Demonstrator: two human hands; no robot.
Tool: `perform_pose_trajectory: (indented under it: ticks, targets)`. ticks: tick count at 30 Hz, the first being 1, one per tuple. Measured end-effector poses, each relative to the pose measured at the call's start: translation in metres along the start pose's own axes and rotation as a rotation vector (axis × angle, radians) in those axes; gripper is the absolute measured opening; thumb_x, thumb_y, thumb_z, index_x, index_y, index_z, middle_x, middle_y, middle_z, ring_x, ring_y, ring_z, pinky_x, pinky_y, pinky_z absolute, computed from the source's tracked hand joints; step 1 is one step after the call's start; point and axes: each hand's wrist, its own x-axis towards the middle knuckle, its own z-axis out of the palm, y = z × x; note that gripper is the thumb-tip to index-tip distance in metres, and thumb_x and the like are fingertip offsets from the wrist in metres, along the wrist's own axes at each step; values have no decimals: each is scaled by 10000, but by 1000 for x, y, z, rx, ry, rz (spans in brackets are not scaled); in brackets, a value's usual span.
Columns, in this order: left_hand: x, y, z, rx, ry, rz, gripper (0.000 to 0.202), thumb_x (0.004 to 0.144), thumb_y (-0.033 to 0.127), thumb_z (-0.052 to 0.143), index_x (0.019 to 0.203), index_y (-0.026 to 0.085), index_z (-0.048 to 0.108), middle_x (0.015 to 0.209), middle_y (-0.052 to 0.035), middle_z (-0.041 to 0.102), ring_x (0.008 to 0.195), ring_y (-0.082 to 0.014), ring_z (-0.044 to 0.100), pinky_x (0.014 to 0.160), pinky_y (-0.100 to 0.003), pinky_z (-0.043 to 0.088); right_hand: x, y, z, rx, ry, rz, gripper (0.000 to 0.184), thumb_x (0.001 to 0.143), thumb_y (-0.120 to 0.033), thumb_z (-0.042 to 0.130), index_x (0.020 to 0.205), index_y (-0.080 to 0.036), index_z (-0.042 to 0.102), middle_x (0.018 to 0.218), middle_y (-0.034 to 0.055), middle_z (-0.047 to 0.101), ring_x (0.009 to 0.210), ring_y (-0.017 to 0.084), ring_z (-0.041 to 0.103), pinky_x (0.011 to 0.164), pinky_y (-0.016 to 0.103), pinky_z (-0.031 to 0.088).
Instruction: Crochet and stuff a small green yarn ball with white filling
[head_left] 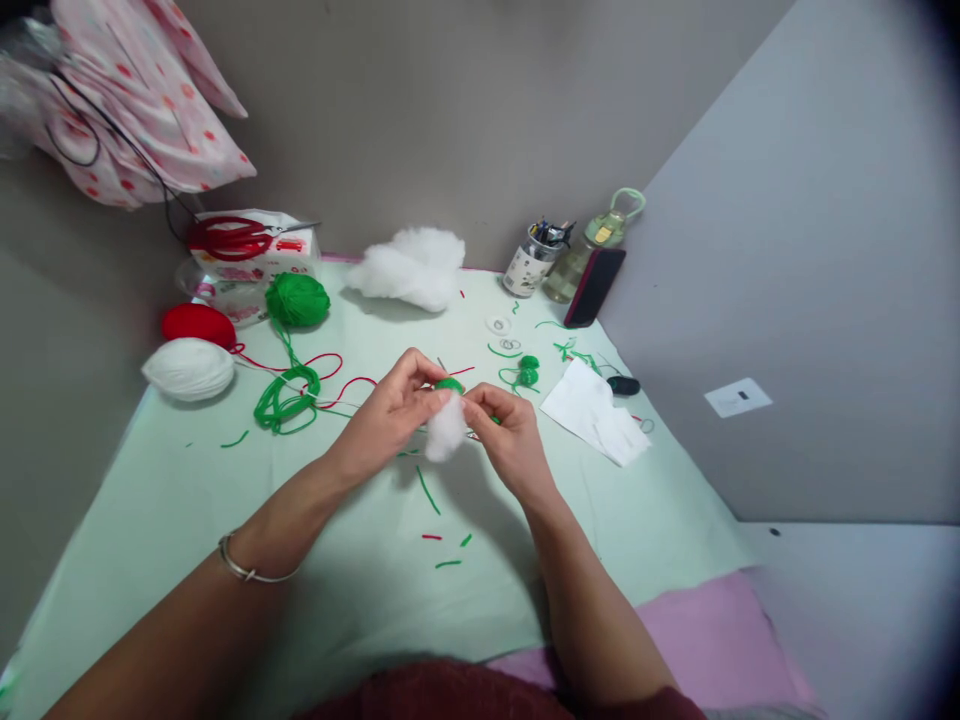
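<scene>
My left hand point(394, 408) and my right hand point(504, 432) meet over the middle of the pale green cloth point(360, 560). Between their pinched fingers is a small green crocheted piece point(448, 384) with a tuft of white stuffing point(447, 430) hanging from it. A thin hook or needle tip sticks up just behind the piece. My left fingers pinch the green piece from the left. My right fingers close on it and the stuffing from the right. Red and green yarn strands trail left from the piece toward a loose green yarn bundle point(286, 398).
Yarn balls lie at left: white point(189, 369), red point(198, 323), green point(298, 298). Red scissors point(232, 238) rest on a box. A stuffing heap point(412, 266), pen jar point(531, 262), bottle point(592, 250), phone point(594, 286), white paper point(596, 410) and another small green piece point(526, 371) are behind and right.
</scene>
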Motion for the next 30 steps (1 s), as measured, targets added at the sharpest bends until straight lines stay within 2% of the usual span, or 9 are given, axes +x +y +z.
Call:
perform_pose_trajectory:
  ticks: [3, 7, 9, 11, 17, 21, 25, 30]
  targets:
    - [2, -5, 2, -36, -16, 15, 248, 848, 286, 728, 937, 219, 506, 900, 22, 595, 691, -109, 559, 603, -243, 429, -1, -3, -3, -5, -54, -2, 316, 911, -418, 621, 698, -193, 557, 660, -36, 448, 632, 119, 380, 600, 276, 309]
    - [3, -19, 8, 25, 133, 67, 196, 838, 238, 692, 899, 224, 506, 796, 38, 577, 646, -115, 542, 565, -238, 403, -4, -5, 2, -42, -66, -16, 343, 936, -419, 582, 681, -201, 513, 662, -41, 411, 636, 118, 367, 602, 273, 307]
    - [3, -26, 11, 81, 207, 105, 169, 853, 223, 667, 891, 226, 503, 798, 37, 578, 665, -121, 555, 593, -246, 419, -5, -5, 6, -63, -45, 9, 311, 910, -383, 598, 673, -205, 503, 628, -54, 386, 605, 111, 342, 579, 268, 288]
    - [3, -28, 13, 116, 233, 121, 162, 861, 215, 658, 890, 224, 499, 831, 28, 595, 705, -130, 578, 635, -257, 441, -4, -3, 10, -47, -23, 42, 280, 878, -355, 611, 666, -205, 505, 596, -68, 361, 575, 101, 310, 556, 263, 261]
    - [2, -11, 7, 86, 53, 19, 173, 912, 317, 649, 981, 212, 530, 868, 10, 600, 744, -136, 565, 637, -254, 430, -1, 2, 9, -63, 120, 10, 267, 825, -330, 638, 623, -206, 514, 545, -78, 357, 544, 94, 293, 541, 263, 247]
    - [4, -9, 3, 32, 23, 13, 256, 858, 343, 716, 951, 210, 518, 851, 17, 580, 702, -122, 541, 596, -241, 414, -3, -1, 5, -83, 58, 3, 274, 874, -373, 624, 672, -207, 541, 596, -53, 451, 581, 114, 377, 575, 265, 313]
    - [7, -19, 4, 60, 161, 27, 225, 777, 243, 719, 875, 215, 519, 769, 38, 560, 649, -123, 519, 585, -249, 415, -11, -7, 11, -163, -47, -17, 212, 944, -324, 532, 762, -215, 539, 687, -36, 501, 639, 130, 419, 614, 271, 331]
    - [9, -27, 12, 61, 309, 49, 182, 743, 191, 677, 832, 220, 521, 771, 38, 563, 700, -134, 545, 666, -260, 444, -19, -6, 25, -254, -10, -23, 155, 940, -266, 495, 789, -238, 477, 630, -61, 405, 579, 129, 339, 573, 275, 278]
